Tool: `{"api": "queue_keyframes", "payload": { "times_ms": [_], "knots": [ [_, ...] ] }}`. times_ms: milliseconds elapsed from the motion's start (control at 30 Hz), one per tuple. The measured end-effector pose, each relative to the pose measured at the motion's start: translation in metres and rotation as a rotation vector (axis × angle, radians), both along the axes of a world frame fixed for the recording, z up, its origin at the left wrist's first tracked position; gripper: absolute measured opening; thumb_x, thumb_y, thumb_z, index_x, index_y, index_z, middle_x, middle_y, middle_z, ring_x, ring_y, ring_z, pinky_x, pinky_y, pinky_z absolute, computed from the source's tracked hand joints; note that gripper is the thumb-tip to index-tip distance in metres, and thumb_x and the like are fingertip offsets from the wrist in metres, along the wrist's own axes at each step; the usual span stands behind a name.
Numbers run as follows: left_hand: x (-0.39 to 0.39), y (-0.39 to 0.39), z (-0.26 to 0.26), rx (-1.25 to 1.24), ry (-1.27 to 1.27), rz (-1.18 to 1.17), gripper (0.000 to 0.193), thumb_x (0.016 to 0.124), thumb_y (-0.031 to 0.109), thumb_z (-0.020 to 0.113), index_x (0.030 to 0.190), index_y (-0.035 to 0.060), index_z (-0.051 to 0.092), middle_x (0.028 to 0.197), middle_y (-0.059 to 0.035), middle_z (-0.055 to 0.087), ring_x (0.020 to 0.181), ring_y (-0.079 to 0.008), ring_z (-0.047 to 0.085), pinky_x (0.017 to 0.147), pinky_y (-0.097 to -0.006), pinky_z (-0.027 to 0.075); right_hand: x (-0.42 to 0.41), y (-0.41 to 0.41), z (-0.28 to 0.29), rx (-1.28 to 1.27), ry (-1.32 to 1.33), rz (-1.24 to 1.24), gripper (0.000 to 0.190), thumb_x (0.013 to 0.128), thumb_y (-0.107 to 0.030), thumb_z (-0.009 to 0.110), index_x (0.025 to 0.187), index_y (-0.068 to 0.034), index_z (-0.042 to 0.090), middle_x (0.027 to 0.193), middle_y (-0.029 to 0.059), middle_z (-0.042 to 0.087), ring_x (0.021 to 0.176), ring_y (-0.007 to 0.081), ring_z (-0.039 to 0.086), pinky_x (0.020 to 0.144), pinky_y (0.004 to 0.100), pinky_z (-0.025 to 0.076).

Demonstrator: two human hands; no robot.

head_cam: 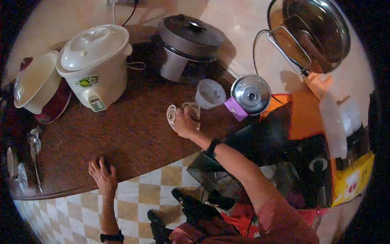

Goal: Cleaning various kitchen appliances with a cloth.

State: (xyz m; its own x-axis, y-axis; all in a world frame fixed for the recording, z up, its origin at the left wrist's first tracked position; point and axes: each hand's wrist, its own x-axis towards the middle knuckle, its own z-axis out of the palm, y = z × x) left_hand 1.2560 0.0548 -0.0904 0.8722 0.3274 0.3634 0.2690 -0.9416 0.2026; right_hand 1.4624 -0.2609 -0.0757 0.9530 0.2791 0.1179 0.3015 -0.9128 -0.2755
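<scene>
My right hand [184, 123] presses on a folded, pale cloth [171, 113] on the dark brown wooden tabletop [131, 131]. Its fingers curl over the cloth, hiding part of it. Just beyond that hand stands a translucent plastic tub [210, 94], with a round stainless-steel bowl or lid [251, 90] and a small purple box [236, 109] to its right. My left hand [103, 175] rests near the table's front edge, holding nothing, its fingers slightly spread on the wood.
A cream ceramic electric cooker [106, 73], a grey lidded cooker [179, 67] and a cream lidded pot [38, 80] stand along the back and left. Spoons [36, 152] lie at the left. On the right are a large glass lid [317, 33], an orange cloth [306, 116] and a yellow packet [353, 180].
</scene>
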Motion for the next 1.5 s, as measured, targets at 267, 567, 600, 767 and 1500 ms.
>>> {"api": "queue_keyframes", "payload": {
  "times_ms": [267, 567, 600, 767, 1500],
  "knots": [
    [0.004, -0.013, 0.008, -0.048, -0.002, -0.015, 0.045, 0.074, 0.02, 0.06, 0.114, 0.0041, 0.048, 0.122, -0.0196, 0.043, 0.118, -0.0437, 0.034, 0.1, -0.0546, 0.026, 0.099, 0.082, -0.016, -0.053, 0.015, 0.056, 0.044, 0.082, -0.021, 0.051, 0.119, 0.002, 0.047, 0.103, 0.024, 0.051, 0.116, 0.047, 0.033, 0.089, 0.0573, 0.037],
    [-0.001, -0.015, 0.015, -0.076, 0.068, 0.034, 0.046, 0.071, 0.021, 0.06, 0.113, 0.004, 0.05, 0.12, -0.0203, 0.043, 0.116, -0.0428, 0.036, 0.098, -0.0547, 0.027, 0.174, 0.164, -0.005, 0.064, -0.084, 0.13, 0.051, 0.083, -0.028, 0.054, 0.124, -0.001, 0.042, 0.128, 0.0306, 0.037, 0.105, 0.0459, 0.051, 0.093, 0.0525, 0.04],
    [-0.002, -0.014, 0.017, -0.094, 0.047, 0.003, 0.046, 0.071, 0.02, 0.061, 0.113, 0.0044, 0.051, 0.12, -0.0202, 0.043, 0.116, -0.0423, 0.036, 0.097, -0.0542, 0.028, 0.173, 0.167, 0.002, 0.034, 0.021, 0.107, 0.052, 0.082, -0.028, 0.054, 0.124, -0.001, 0.042, 0.129, 0.0299, 0.037, 0.106, 0.0454, 0.049, 0.092, 0.0522, 0.04],
    [0.009, -0.024, 0.023, -0.137, -0.01, -0.06, 0.043, 0.071, 0.019, 0.061, 0.111, 0.0047, 0.052, 0.117, -0.0194, 0.045, 0.115, -0.0408, 0.038, 0.097, -0.0521, 0.029, 0.201, 0.136, -0.019, 0.123, -0.173, 0.22, 0.054, 0.081, -0.026, 0.057, 0.125, 0.002, 0.042, 0.132, 0.0302, 0.035, 0.116, 0.0471, 0.042, 0.096, 0.0486, 0.039],
    [0.0, -0.007, 0.011, -0.18, -0.131, -0.105, 0.036, 0.076, 0.022, 0.061, 0.105, 0.0049, 0.052, 0.116, -0.0209, 0.045, 0.113, -0.0395, 0.039, 0.097, -0.0518, 0.03, -0.135, 0.001, 0.052, -0.067, 0.023, 0.548, 0.042, 0.073, -0.006, 0.057, 0.114, -0.011, 0.049, 0.112, 0.014, 0.047, 0.097, 0.0353, 0.052, 0.078, 0.0436, 0.046]
  ]
}}
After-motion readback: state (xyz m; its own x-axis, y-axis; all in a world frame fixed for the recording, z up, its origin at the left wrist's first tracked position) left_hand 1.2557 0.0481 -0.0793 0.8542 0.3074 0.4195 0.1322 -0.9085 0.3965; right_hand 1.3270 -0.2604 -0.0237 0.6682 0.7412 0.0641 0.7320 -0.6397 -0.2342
